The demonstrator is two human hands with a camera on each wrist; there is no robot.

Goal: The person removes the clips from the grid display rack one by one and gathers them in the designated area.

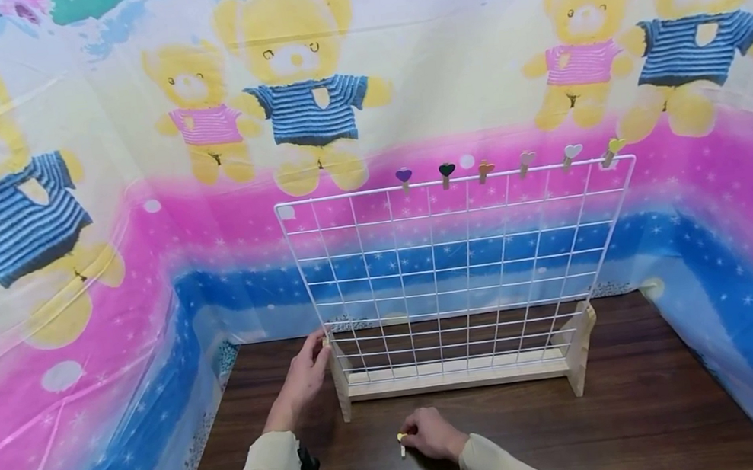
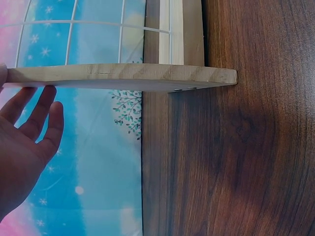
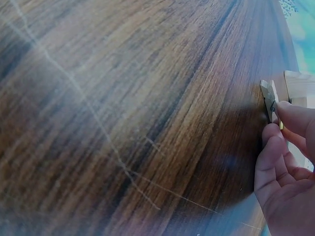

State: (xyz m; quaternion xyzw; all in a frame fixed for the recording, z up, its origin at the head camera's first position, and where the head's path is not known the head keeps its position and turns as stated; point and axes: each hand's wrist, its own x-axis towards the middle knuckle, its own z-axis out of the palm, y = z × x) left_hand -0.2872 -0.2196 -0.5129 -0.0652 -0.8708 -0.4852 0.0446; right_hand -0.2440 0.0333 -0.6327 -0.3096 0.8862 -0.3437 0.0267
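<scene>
At the front of the table, my right hand [image 1: 430,434] pinches a small wooden clothespin [image 1: 402,447] with a yellowish top. In the right wrist view, the clothespin [image 3: 269,101] sticks out between thumb and fingers, just over the tabletop. My left hand [image 1: 306,371] holds the left upright of a wooden stand [image 1: 339,380], its fingertips against the outer face in the left wrist view. A white wire grid [image 1: 452,268] stands upright in that stand. Heart clothespins line its top wire: purple [image 1: 404,177], dark green [image 1: 447,173], orange [image 1: 485,170], pale pink [image 1: 528,161], white [image 1: 572,153] and yellow [image 1: 614,149].
The dark wood-grain table [image 1: 649,405] carries the stand. Behind and along both sides hangs a cloth [image 1: 445,97] printed with teddy bears. The stand's right upright [image 1: 579,351] rests on the table to the right.
</scene>
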